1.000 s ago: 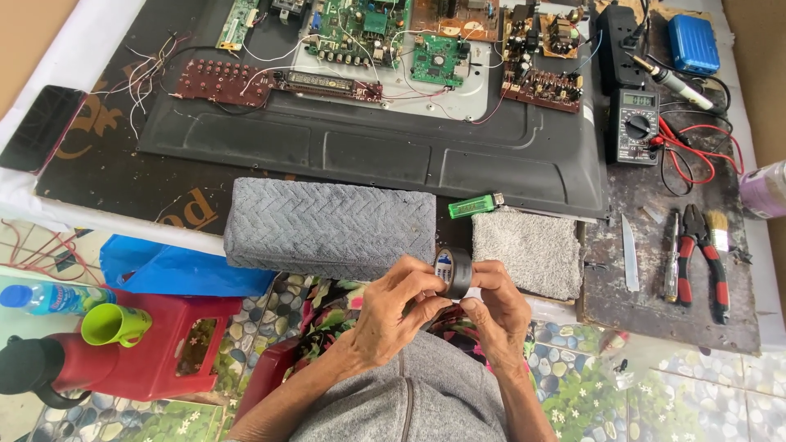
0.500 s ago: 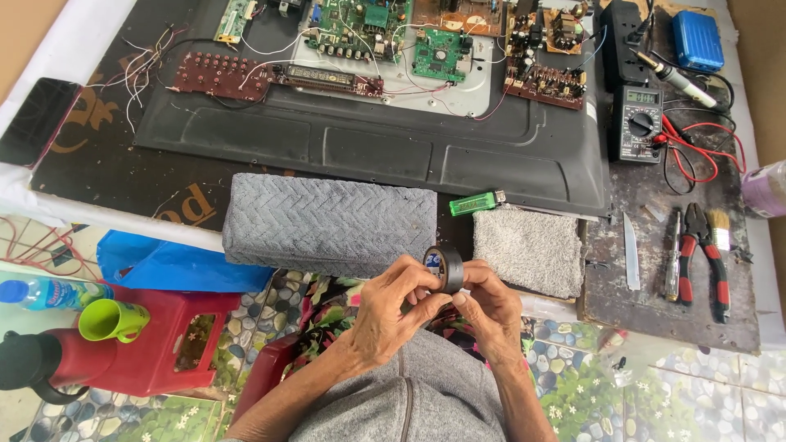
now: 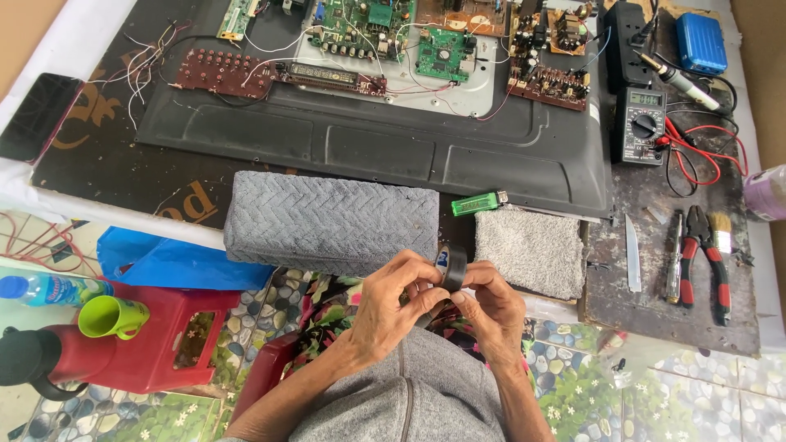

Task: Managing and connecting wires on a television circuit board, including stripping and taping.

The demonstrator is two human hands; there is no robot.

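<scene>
Workbench clutter fills the view from above: a dark tabletop (image 3: 98, 168) on a white cloth, with a black phone (image 3: 37, 115) lying at its far left edge. Below that edge, on a pebble-patterned floor, stand a blue-capped water bottle (image 3: 41, 288), a green mug (image 3: 110, 317) on a red plastic stool (image 3: 164, 336) and a blue plastic bag (image 3: 164, 262). Across the middle of the table lies the opened back of a flat-screen television (image 3: 385, 151), its green circuit boards (image 3: 442, 53) and a red button board (image 3: 217, 72) exposed amid loose wires. A grey folded towel (image 3: 327, 221) sits at the near edge, a green lighter (image 3: 479, 202) just beyond it and a smaller grey cloth (image 3: 532, 250) to the right. Further right are a black multimeter (image 3: 640, 123) with red leads, a soldering iron (image 3: 684, 82), a blue case (image 3: 700, 42), a knife blade (image 3: 633, 254), red-handled pliers (image 3: 704, 254) and a small brush (image 3: 720, 229).

Seated below the table edge, a person in a grey top works a roll of black electrical tape (image 3: 450, 266). The left hand (image 3: 393, 307) is curled around the roll from the left, thumb and fingers pressed to its rim. The right hand (image 3: 491, 307) is bent in against the roll's lower right side, fingertips pinched at it. The roll stands on edge between both hands, just in front of the towel and small cloth.
</scene>
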